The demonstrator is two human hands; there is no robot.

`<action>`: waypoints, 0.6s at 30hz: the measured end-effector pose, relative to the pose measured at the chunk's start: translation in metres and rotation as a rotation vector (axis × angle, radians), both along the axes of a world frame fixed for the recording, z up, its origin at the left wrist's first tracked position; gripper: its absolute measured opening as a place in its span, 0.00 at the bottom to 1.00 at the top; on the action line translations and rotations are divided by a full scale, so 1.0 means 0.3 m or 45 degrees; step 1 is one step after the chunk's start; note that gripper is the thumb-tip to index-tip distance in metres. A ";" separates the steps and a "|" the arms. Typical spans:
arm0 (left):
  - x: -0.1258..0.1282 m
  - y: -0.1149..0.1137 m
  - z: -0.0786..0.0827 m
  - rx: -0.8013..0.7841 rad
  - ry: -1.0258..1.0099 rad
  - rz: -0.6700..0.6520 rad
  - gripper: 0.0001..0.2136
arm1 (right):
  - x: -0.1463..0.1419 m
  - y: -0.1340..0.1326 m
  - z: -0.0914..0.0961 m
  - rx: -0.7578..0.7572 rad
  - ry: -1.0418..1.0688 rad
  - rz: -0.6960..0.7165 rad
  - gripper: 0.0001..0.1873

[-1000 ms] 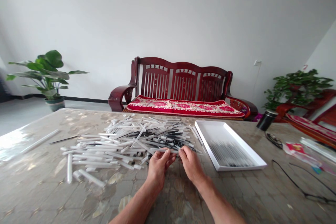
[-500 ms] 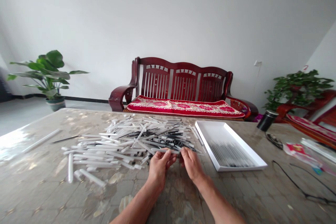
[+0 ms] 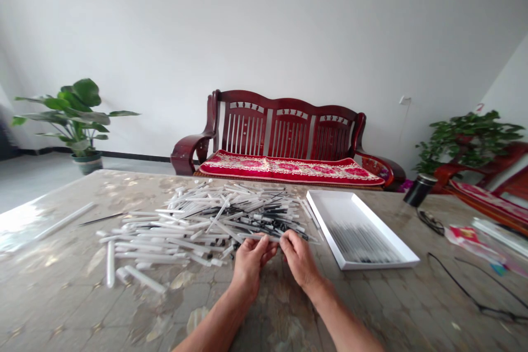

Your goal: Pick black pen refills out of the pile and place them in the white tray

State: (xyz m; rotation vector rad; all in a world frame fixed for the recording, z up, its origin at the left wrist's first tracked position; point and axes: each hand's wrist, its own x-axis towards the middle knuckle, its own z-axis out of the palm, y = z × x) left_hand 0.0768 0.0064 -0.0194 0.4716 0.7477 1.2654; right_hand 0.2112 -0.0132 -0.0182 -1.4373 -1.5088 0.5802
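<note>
Near the front edge of the pile, both hands meet at one slim whitish pen (image 3: 270,238). My left hand (image 3: 247,262) is closed, pinching its barrel between thumb and fingers. Thumb and fingertips of my right hand (image 3: 302,262) press together at the pen's right end, which they partly hide. Just beyond the fingers lies a loose heap of white pen barrels (image 3: 160,242), with black slender pen parts (image 3: 272,220) mixed in on its right side. To the right, a shallow white box (image 3: 342,206) holds a row of thin clear-and-dark sticks, side by side.
Everything rests on a patterned table (image 3: 198,308). A dark thin rod (image 3: 101,219) and a long pale tube (image 3: 66,220) lie at the left. On the right are a black cylinder (image 3: 419,190), black cords (image 3: 474,300) and a red-and-clear packet (image 3: 466,234). Behind stands a wooden bench (image 3: 289,121).
My right hand has shifted slightly left, its fingertips now closer to my left hand on the pen. My left hand, the heap and the box look unmoved.
</note>
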 end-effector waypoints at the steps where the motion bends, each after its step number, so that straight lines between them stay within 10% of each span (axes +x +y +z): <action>1: 0.000 0.000 -0.001 0.005 0.002 -0.005 0.17 | -0.003 0.000 -0.003 -0.039 0.045 -0.002 0.22; 18: 0.003 0.004 0.004 0.123 0.189 -0.047 0.22 | -0.056 -0.014 0.019 -0.243 0.492 -0.036 0.27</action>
